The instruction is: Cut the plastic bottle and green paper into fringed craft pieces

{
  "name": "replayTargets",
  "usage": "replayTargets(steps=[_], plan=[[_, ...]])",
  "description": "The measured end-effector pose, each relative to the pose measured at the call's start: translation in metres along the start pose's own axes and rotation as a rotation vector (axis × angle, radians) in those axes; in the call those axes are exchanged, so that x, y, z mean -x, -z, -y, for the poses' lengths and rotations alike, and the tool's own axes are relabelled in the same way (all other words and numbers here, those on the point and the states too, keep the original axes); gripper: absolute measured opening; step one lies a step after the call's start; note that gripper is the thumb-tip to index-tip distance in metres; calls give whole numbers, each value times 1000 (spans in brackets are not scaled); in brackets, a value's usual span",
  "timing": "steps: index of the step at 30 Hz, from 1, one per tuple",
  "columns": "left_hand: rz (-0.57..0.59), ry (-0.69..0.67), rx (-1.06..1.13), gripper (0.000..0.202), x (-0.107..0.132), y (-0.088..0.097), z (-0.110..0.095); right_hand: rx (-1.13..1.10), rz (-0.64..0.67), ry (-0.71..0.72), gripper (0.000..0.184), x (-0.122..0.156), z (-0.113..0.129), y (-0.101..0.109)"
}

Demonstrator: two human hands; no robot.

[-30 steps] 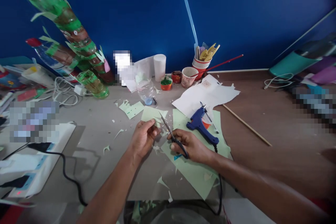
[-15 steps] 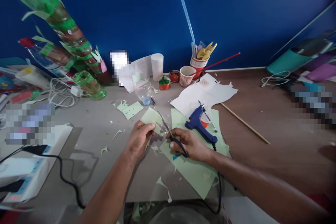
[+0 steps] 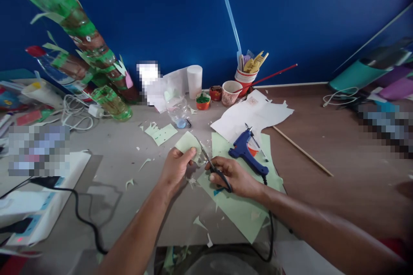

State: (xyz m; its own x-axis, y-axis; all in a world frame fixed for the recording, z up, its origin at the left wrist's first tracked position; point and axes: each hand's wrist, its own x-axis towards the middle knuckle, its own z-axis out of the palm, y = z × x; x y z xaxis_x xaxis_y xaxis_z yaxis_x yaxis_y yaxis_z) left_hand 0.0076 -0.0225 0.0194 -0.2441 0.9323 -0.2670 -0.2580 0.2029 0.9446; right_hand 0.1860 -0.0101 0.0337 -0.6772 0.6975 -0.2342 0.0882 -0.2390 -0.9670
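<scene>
My left hand [image 3: 177, 165] pinches a small piece of pale green paper [image 3: 186, 142] between thumb and fingers. In my right hand [image 3: 237, 177] are scissors [image 3: 206, 154] with black handles, the blades pointing up and left along the paper's right edge. Whether the blades touch the paper I cannot tell. Under my right hand lies a larger sheet of green paper [image 3: 248, 219]. Just beyond that hand, a blue glue gun [image 3: 248, 152] rests on the sheet. A cut green piece with a jagged edge [image 3: 161, 134] lies to the left, with paper scraps [image 3: 200, 222] scattered around.
At the back stand a clear plastic bottle piece [image 3: 178, 114], a white cup [image 3: 194, 81], small paint pots [image 3: 202, 101] and stacked cups [image 3: 245, 78] with tools. Painted bottles [image 3: 97, 47] rise at left. A power strip [image 3: 48, 206] with cables lies front left, a wooden stick [image 3: 303, 151] right.
The paper in my left hand has turned slightly, and the thumb has shifted a little up and right. My right hand and the scissors stay nearly in place.
</scene>
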Motion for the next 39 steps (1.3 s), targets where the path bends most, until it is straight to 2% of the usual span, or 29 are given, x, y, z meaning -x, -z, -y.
replayTargets(steps=[12, 23, 34, 39], plan=[[-29, -33, -121, 21, 1, 0, -4, 38, 1, -37, 51, 0, 2, -2], [-51, -50, -304, 23, 3, -1, -10, 148, -35, 34, 44, 0, -5, -3], [39, -28, -274, 21, 5, 1, -17, 121, -29, -3, 45, -1, -4, -3], [0, -7, -326, 22, 6, 2, -19, 143, -25, 10, 43, -1, -4, -3]])
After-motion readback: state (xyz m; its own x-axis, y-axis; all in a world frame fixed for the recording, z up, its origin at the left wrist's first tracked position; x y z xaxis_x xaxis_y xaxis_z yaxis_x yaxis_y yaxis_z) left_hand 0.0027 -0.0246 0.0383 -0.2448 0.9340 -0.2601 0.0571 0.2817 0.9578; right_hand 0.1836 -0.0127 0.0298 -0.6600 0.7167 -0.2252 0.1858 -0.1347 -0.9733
